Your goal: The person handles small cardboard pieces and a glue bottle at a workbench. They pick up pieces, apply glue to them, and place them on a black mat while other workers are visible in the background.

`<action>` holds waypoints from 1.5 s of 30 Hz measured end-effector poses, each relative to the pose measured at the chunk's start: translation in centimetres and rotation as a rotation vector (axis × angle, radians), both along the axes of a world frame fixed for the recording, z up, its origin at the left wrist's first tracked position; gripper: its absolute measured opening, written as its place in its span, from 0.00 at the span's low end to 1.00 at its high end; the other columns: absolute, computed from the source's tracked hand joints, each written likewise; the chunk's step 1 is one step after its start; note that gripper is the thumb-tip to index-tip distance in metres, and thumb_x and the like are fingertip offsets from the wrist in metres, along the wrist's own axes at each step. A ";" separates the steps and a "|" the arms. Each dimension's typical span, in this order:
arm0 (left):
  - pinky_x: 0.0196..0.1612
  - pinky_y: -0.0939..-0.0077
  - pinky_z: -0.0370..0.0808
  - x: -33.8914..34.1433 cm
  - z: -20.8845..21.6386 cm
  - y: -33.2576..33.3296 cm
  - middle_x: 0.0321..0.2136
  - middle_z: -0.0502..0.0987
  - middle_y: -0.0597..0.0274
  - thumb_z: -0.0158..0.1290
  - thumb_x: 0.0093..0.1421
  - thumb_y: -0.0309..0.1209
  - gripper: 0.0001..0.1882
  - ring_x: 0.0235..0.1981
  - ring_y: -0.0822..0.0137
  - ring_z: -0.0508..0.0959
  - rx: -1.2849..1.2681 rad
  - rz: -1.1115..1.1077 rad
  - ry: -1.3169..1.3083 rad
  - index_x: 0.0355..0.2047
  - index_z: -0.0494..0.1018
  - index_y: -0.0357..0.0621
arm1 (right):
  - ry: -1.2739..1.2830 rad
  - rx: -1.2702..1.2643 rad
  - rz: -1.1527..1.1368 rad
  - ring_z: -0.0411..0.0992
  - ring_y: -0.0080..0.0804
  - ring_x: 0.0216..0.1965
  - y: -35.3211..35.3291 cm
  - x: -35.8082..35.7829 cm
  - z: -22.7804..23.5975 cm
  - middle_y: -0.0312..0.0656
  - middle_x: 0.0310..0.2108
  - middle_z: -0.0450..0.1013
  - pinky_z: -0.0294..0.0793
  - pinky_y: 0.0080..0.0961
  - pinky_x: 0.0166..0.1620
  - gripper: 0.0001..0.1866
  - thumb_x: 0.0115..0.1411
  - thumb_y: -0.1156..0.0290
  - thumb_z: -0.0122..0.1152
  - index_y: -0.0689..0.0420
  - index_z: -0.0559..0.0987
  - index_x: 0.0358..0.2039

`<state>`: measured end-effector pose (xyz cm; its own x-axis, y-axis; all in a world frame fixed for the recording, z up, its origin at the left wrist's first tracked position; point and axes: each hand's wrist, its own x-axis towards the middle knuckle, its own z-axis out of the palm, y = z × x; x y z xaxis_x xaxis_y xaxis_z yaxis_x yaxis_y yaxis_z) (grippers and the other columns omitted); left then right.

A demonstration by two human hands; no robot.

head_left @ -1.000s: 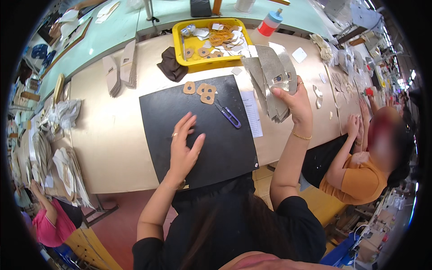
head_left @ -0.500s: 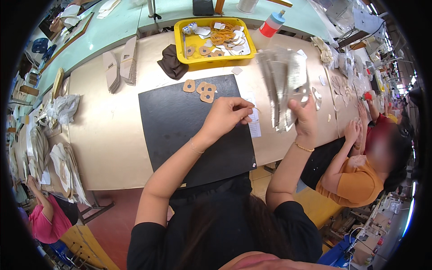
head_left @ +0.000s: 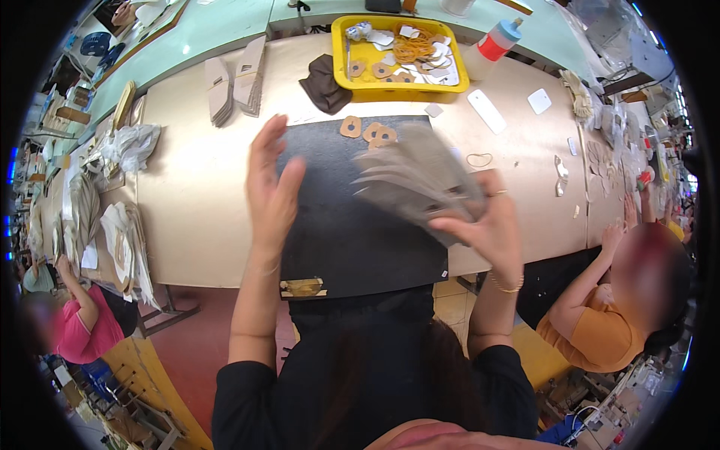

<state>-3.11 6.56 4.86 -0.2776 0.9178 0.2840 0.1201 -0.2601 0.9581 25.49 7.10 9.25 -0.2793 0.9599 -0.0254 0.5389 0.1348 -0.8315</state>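
Observation:
My left hand (head_left: 273, 184) is raised above the left side of a black mat (head_left: 330, 225), fingers stretched and thumb apart, holding nothing. Over the mat's right half, my right hand (head_left: 491, 229) grips a stack of flat grey-beige cut pieces (head_left: 420, 176) by its right end. The free ends fan out leftward, blurred by motion. Behind the stack lie several small tan patches with dark centres (head_left: 351, 126), partly covered by it. A loose rubber band (head_left: 478, 160) rests on the table just right of the stack.
A yellow tray (head_left: 405, 87) of rubber bands and small pieces stands at the back, beside a bottle with a blue cap (head_left: 501, 41). Dark cloth (head_left: 325, 84) and two banded stacks (head_left: 249, 77) lie left of it. A co-worker in orange (head_left: 600, 330) sits at right.
My left hand has let go of the thin band it pinched, opened and moved left. My right hand has swung the stack leftward over the mat, tilting it from upright. The view has shifted.

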 end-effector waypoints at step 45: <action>0.54 0.61 0.66 -3.3 -4.5 -8.7 0.50 0.68 0.52 0.65 0.35 0.25 0.44 0.49 0.52 0.68 -0.111 -0.388 0.712 0.56 0.62 0.44 | 0.016 0.245 0.541 0.65 0.42 0.53 -2.6 -7.9 -9.2 0.42 0.49 0.68 0.60 0.42 0.60 0.38 0.42 0.74 0.68 0.51 0.66 0.57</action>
